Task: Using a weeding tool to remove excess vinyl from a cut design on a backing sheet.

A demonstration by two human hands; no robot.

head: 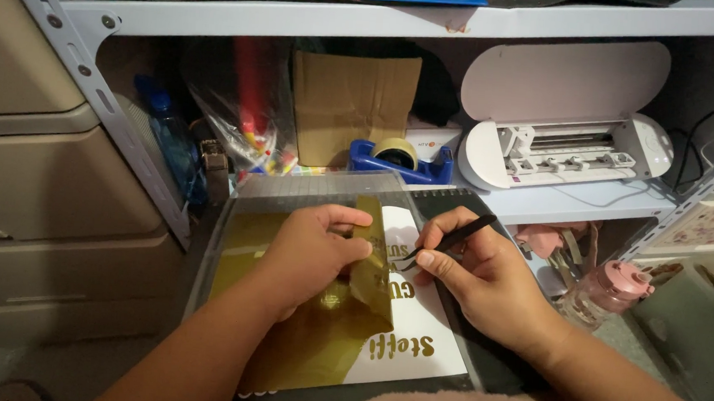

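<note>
Gold vinyl sheet in left hand, tweezers in right hand.

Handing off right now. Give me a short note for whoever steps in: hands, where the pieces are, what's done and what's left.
Left hand: pinching the peeled-back gold vinyl sheet, folded over.
Right hand: holding black tweezers, tip at the peel line.
Sheet lies on a cutting mat, backing paper exposed.
Done: right part peeled, gold letters left on the white backing.
Left: the gold area under and left of the left hand.
</note>
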